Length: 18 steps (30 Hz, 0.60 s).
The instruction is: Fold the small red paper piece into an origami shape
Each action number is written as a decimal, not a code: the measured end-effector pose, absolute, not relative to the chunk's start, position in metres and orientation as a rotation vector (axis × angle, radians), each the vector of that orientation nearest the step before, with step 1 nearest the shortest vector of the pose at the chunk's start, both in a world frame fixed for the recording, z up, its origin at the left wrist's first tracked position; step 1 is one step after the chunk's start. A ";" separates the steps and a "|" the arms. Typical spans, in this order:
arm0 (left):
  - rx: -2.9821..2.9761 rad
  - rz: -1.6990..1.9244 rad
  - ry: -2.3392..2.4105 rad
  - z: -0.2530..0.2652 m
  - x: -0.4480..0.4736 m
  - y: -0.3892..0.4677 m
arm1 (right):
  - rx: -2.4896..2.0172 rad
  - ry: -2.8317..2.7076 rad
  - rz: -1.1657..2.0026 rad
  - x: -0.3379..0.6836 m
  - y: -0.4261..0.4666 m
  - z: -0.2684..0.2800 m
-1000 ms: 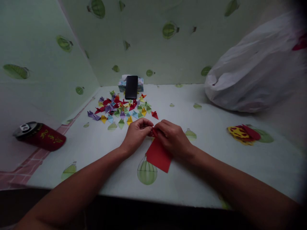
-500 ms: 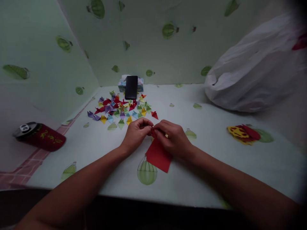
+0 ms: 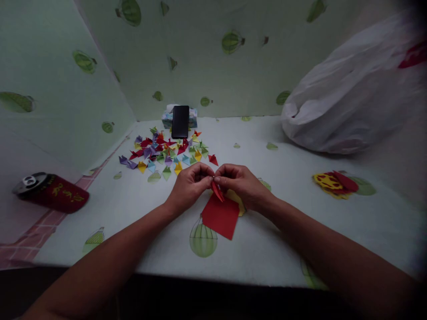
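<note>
Between my fingertips is a small folded red paper (image 3: 217, 191), its narrow end pointing down toward me. My left hand (image 3: 191, 181) pinches it from the left, and my right hand (image 3: 245, 184) pinches it from the right, thumbs nearly touching. Beneath lies a flat square of red paper (image 3: 220, 217), with something yellow (image 3: 241, 206) showing under its right side, partly hidden by my right hand. Beyond my left hand many folded paper cranes (image 3: 167, 162) in red, purple, yellow, green and blue lie in a loose heap.
A black phone (image 3: 180, 122) leans on a tissue box (image 3: 193, 117) behind the heap. At left lies a red drink can (image 3: 62, 193). A large white plastic bag (image 3: 336, 106) fills the back right, with a yellow and red cut-out piece (image 3: 328, 183) in front of it.
My right hand has shifted slightly and its fingers now meet my left fingertips. The folded red paper shows more clearly, pointing down, and more yellow shows beside the square.
</note>
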<state>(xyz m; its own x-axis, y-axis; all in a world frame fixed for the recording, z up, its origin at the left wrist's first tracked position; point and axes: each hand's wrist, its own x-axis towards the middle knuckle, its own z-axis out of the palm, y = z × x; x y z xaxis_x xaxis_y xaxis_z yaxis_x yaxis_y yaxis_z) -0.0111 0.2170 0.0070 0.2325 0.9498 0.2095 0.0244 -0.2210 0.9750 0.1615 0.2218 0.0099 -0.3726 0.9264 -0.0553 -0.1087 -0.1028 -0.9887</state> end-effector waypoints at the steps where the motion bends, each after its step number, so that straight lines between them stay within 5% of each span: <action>1: 1.511 1.178 0.953 0.007 -0.011 0.217 | -0.965 -1.337 1.611 0.161 0.222 0.010; 18: 1.422 1.064 1.052 0.007 -0.013 0.219 | -0.983 -1.399 1.539 0.160 0.221 0.005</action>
